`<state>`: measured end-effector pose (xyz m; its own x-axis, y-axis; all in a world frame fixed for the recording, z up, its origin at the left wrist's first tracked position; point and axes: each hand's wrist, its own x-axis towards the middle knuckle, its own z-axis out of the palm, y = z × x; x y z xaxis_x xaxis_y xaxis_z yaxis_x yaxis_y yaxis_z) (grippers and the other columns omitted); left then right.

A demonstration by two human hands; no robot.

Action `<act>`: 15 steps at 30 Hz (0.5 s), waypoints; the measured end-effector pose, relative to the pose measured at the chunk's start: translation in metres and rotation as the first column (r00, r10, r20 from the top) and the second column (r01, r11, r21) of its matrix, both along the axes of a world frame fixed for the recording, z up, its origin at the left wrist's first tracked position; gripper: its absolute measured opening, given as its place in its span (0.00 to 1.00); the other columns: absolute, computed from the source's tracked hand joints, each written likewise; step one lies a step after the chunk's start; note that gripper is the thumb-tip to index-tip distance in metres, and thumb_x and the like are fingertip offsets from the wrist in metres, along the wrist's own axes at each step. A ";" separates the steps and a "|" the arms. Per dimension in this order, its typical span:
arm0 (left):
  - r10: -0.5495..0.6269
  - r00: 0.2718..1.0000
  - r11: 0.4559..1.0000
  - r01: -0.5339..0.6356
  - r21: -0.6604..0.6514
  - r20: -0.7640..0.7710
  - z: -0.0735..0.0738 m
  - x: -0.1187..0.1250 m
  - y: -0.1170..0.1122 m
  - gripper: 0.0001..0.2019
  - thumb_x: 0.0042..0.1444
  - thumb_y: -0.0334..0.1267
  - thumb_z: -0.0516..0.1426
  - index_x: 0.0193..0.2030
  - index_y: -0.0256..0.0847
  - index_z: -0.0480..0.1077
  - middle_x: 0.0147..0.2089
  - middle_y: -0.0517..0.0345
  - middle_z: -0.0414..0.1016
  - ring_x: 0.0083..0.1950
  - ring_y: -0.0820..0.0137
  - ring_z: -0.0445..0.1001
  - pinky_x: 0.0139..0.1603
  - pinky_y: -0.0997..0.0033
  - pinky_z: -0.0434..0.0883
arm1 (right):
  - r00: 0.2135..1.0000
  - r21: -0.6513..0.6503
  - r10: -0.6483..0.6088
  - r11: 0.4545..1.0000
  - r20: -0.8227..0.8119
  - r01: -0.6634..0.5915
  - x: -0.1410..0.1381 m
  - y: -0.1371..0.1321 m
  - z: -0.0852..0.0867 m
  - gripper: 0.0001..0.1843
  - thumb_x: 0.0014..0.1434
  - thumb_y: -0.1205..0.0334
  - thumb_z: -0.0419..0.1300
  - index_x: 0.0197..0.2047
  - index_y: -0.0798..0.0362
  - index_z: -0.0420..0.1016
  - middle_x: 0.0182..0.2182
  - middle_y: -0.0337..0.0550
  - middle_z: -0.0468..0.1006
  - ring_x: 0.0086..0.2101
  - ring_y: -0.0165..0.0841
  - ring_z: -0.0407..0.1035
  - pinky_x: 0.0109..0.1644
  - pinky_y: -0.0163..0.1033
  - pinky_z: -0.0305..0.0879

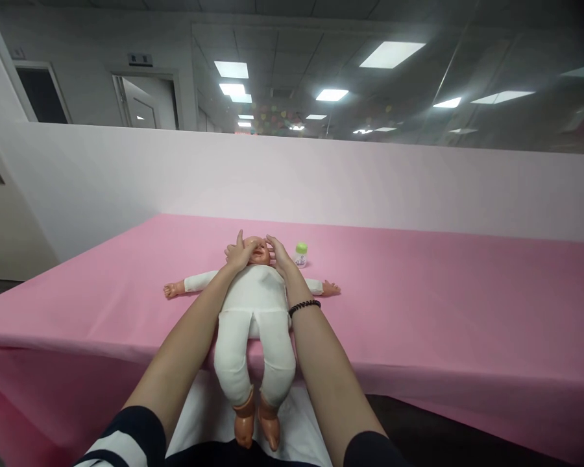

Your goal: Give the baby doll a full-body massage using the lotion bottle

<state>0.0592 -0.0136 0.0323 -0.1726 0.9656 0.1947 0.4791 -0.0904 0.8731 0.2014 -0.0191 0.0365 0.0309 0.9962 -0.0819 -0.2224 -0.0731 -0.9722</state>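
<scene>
A baby doll [257, 292] with a white cloth body lies on its back, its feet toward me and hanging past the table's near edge. Its arms stretch out to both sides. My left hand [240, 253] rests against the left side of the doll's head [259, 254], thumb over the cheek and fingers apart. On the other side my right hand [280, 254] touches the head with its fingers extended. Parts of the doll's face are covered by my hands. A small bottle with a green cap [300, 255] stands just right of my right hand.
Pink cloth covers the table [442, 305] and drapes over its front edge. Behind it runs a low white wall [370, 188] with glass above. A door with a handle [0, 214] is at the far left.
</scene>
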 end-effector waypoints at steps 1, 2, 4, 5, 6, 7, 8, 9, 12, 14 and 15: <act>0.011 0.999 1.000 -0.010 -0.014 0.032 -0.001 -0.002 0.003 0.40 0.52 0.64 0.57 0.69 0.51 0.61 0.61 0.38 0.65 0.69 0.38 0.56 0.65 0.43 0.55 | 1.000 -0.004 0.007 1.000 0.015 -0.007 -0.001 0.001 -0.001 0.21 0.57 0.41 0.60 0.40 0.51 0.77 0.36 0.46 0.79 0.32 0.37 0.73 0.34 0.40 0.70; 0.018 0.998 1.000 -0.017 -0.019 0.054 -0.002 -0.004 0.006 0.37 0.53 0.63 0.56 0.67 0.51 0.64 0.61 0.39 0.65 0.69 0.38 0.56 0.65 0.43 0.55 | 1.000 -0.002 0.008 1.000 0.028 -0.008 -0.003 0.003 -0.002 0.21 0.56 0.41 0.61 0.40 0.51 0.77 0.37 0.46 0.79 0.33 0.37 0.73 0.35 0.40 0.69; 0.016 0.997 1.000 -0.015 -0.010 0.078 -0.005 -0.007 0.011 0.32 0.54 0.62 0.55 0.62 0.52 0.69 0.60 0.41 0.65 0.69 0.41 0.57 0.65 0.46 0.56 | 0.999 0.025 0.002 1.000 0.049 -0.004 -0.006 0.008 -0.006 0.20 0.55 0.42 0.62 0.40 0.49 0.78 0.38 0.43 0.80 0.37 0.37 0.73 0.38 0.39 0.69; 0.011 0.996 1.000 -0.011 0.001 0.091 -0.006 -0.007 0.014 0.29 0.53 0.61 0.56 0.59 0.51 0.72 0.60 0.43 0.66 0.68 0.42 0.57 0.65 0.47 0.57 | 0.998 0.044 0.000 0.999 0.056 -0.003 -0.008 0.010 -0.008 0.18 0.54 0.43 0.63 0.40 0.48 0.78 0.39 0.41 0.80 0.39 0.37 0.73 0.40 0.39 0.69; 0.003 0.994 1.000 -0.005 0.016 0.106 -0.008 -0.008 0.016 0.27 0.53 0.61 0.57 0.55 0.51 0.74 0.59 0.44 0.66 0.68 0.44 0.58 0.64 0.49 0.58 | 0.998 0.063 -0.001 0.998 0.061 -0.003 -0.009 0.013 -0.010 0.17 0.54 0.44 0.64 0.40 0.47 0.78 0.39 0.39 0.80 0.41 0.37 0.73 0.42 0.39 0.69; -0.007 0.993 0.999 0.003 0.032 0.121 -0.009 -0.008 0.018 0.25 0.52 0.61 0.58 0.52 0.50 0.75 0.58 0.44 0.67 0.68 0.45 0.58 0.64 0.50 0.58 | 0.998 0.079 -0.001 0.997 0.062 -0.004 -0.009 0.015 -0.011 0.16 0.53 0.45 0.64 0.40 0.45 0.78 0.39 0.37 0.80 0.42 0.37 0.72 0.44 0.39 0.69; -0.023 0.990 0.999 0.016 0.049 0.139 -0.011 -0.008 0.020 0.24 0.52 0.60 0.59 0.49 0.49 0.75 0.58 0.45 0.68 0.68 0.46 0.58 0.64 0.52 0.59 | 0.998 0.094 0.000 0.996 0.059 -0.006 -0.010 0.018 -0.013 0.15 0.52 0.45 0.65 0.39 0.45 0.78 0.39 0.36 0.80 0.44 0.37 0.72 0.46 0.39 0.69; -0.048 0.986 0.997 0.038 0.066 0.160 -0.012 -0.008 0.021 0.23 0.52 0.59 0.59 0.48 0.48 0.75 0.57 0.45 0.69 0.67 0.47 0.60 0.64 0.52 0.59 | 0.999 0.107 0.001 0.994 0.053 -0.007 -0.010 0.019 -0.015 0.15 0.52 0.45 0.65 0.39 0.45 0.78 0.39 0.35 0.80 0.45 0.37 0.72 0.47 0.40 0.69; -0.181 0.956 0.980 0.154 0.130 0.231 -0.015 -0.008 0.025 0.19 0.54 0.55 0.58 0.46 0.45 0.73 0.53 0.48 0.74 0.60 0.55 0.69 0.60 0.58 0.65 | 1.000 0.141 0.007 0.990 0.006 -0.007 -0.011 0.022 -0.019 0.18 0.51 0.43 0.66 0.39 0.46 0.76 0.39 0.37 0.79 0.46 0.39 0.72 0.47 0.40 0.70; -0.270 0.922 0.958 0.227 0.175 0.278 -0.019 -0.009 0.027 0.18 0.56 0.53 0.57 0.46 0.44 0.72 0.51 0.51 0.77 0.55 0.59 0.73 0.57 0.62 0.68 | 0.999 0.164 0.012 0.986 -0.047 -0.004 -0.012 0.022 -0.023 0.21 0.51 0.43 0.67 0.41 0.47 0.74 0.39 0.38 0.78 0.45 0.39 0.72 0.47 0.40 0.71; -0.299 0.907 0.949 0.249 0.195 0.297 -0.020 -0.010 0.028 0.18 0.56 0.51 0.57 0.47 0.43 0.72 0.50 0.52 0.77 0.54 0.61 0.74 0.56 0.63 0.69 | 0.997 0.179 0.018 0.984 -0.077 -0.004 -0.014 0.022 -0.024 0.21 0.50 0.43 0.67 0.41 0.47 0.72 0.39 0.38 0.77 0.45 0.38 0.73 0.47 0.40 0.72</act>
